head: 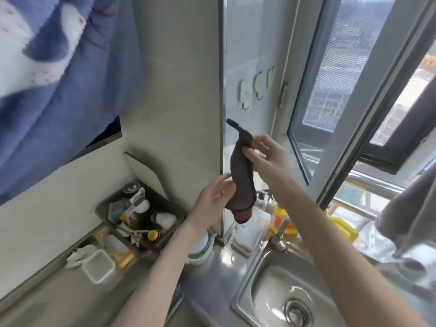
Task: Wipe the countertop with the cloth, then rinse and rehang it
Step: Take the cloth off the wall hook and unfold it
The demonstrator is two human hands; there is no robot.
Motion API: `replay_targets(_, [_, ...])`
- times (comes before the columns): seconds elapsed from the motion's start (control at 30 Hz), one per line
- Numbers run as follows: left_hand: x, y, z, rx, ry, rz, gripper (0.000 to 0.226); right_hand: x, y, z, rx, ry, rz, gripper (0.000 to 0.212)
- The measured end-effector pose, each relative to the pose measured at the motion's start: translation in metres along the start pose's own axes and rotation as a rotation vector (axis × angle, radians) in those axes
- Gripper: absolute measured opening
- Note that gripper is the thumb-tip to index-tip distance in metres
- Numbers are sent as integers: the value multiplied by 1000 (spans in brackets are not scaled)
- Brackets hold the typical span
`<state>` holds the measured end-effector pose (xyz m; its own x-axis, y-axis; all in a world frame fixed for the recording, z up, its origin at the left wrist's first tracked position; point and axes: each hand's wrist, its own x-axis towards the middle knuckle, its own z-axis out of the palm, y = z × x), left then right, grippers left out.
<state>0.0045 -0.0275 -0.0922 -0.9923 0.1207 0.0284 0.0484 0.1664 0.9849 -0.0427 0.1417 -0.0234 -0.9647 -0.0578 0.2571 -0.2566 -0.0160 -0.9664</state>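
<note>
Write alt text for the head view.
The right hand pinches a dark cloth near its top while the left hand touches its lower part, a steel sink below. Three bare wall hooks sit above it.

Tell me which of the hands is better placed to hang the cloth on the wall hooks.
Right. The right hand pinches the cloth just under its hanging tab, below the wall hooks. The left hand only touches the cloth's lower part, farther from the hooks.
</note>
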Motion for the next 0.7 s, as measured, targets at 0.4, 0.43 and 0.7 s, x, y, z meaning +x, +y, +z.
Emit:
replay_targets(0.4, [-52, -91, 0, 160, -185, -97, 34, -104, 101, 8, -364, 112, -9, 25])
replay_targets(0.43, [-58, -102, 2, 150, -212, -115, 36, -115, 106, 7, -380, 111, 5, 27])
replay_targets(0.7, [-98, -155, 50, 77, -231, -159, 60, -192, 139, 12, -75, 156, 420, 27])
